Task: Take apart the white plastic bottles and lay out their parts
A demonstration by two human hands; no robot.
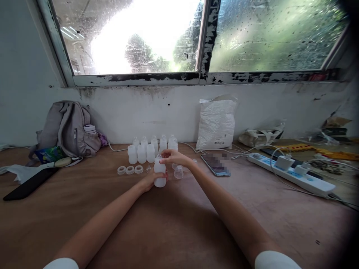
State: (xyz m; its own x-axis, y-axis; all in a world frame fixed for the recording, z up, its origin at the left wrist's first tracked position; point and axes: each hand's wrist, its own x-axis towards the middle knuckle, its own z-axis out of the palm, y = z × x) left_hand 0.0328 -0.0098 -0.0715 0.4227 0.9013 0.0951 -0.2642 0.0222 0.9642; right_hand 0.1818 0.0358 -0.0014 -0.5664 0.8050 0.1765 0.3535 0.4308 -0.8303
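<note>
A white translucent baby bottle [160, 182] stands upright just above or on the table, with the fingers of my left hand [150, 180] wrapped round its body. At its top, my right hand [171, 157] is closed with fingers and thumb on the collar and clear nipple [158, 157]. Behind my hands, several more bottles [141, 154] stand in rows, the back ones with clear tops. To the left lie three white screw rings [130, 170] in a line. A clear nipple [148, 169] lies beside them. Right of the held bottle sits a clear cap [178, 172], with others partly hidden by my right wrist.
A phone [215, 164] lies to the right, near a white power strip [291, 175] with chargers and cables. Against the wall stand a white plastic package [216, 123] and a grey backpack [68, 129]. A black flat case [30, 184] lies at the left on the brown table [179, 231].
</note>
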